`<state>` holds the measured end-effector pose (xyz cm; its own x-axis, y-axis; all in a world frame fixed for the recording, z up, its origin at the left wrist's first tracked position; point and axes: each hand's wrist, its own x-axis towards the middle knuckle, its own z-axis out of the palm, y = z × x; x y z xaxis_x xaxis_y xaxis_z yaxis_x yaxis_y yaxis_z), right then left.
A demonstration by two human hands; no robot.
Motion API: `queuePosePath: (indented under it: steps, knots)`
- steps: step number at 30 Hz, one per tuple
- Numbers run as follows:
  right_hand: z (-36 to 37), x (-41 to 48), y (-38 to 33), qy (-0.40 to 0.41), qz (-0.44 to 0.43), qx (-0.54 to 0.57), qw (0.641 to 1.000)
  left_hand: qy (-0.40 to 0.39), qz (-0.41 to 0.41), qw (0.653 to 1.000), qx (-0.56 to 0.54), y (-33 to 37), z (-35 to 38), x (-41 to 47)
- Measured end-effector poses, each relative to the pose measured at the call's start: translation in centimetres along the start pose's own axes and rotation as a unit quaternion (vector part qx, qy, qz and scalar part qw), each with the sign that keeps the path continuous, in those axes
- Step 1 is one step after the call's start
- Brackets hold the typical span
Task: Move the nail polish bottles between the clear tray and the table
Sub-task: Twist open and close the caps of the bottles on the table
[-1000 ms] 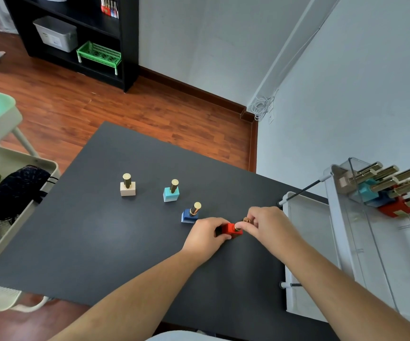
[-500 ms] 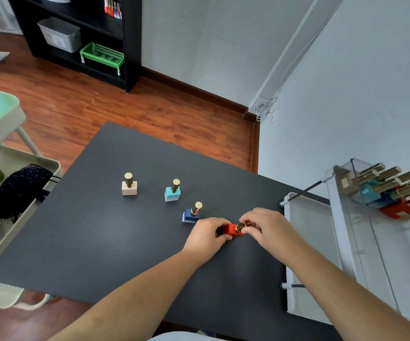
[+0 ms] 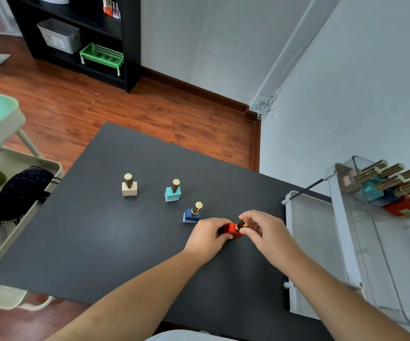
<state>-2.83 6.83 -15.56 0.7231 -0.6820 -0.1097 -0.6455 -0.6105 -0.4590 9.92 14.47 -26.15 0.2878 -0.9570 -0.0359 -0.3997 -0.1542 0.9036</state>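
Both hands are clamped on the red bottle (image 3: 232,230) near the bench's right edge: the left hand (image 3: 207,238) grips its body, the right hand (image 3: 264,228) pinches the gold cap. It seems the bottle is being set upright; next, let go cleanly. Cream, teal and blue bottles stand in a row on the dark bench (image 3: 88,242). The clear tray (image 3: 371,242) with more bottles lies beyond that edge; wood floor and a black shelf lie behind.

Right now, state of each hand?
Left hand: closed on the base of the red bottle, which sits on the table.
Right hand: fingers closed on its gold cap.
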Motion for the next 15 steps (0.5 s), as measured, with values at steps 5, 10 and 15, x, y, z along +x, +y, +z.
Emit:
queuePosePath:
  steps: [5,10,15]
  knots:
    - [0.3,-0.1,0.5,0.014,-0.009,-0.003,1.000,-0.004,0.004,1.000,0.006,-0.1,0.0,0.0]
    - [1.1,0.0,0.5,0.046,-0.014,0.007,0.999,0.001,0.008,1.000,0.001,0.0,0.1,-0.1]
    - [1.3,0.0,0.9,0.064,0.007,0.044,0.997,-0.004,-0.005,1.000,0.008,0.1,0.0,0.0]
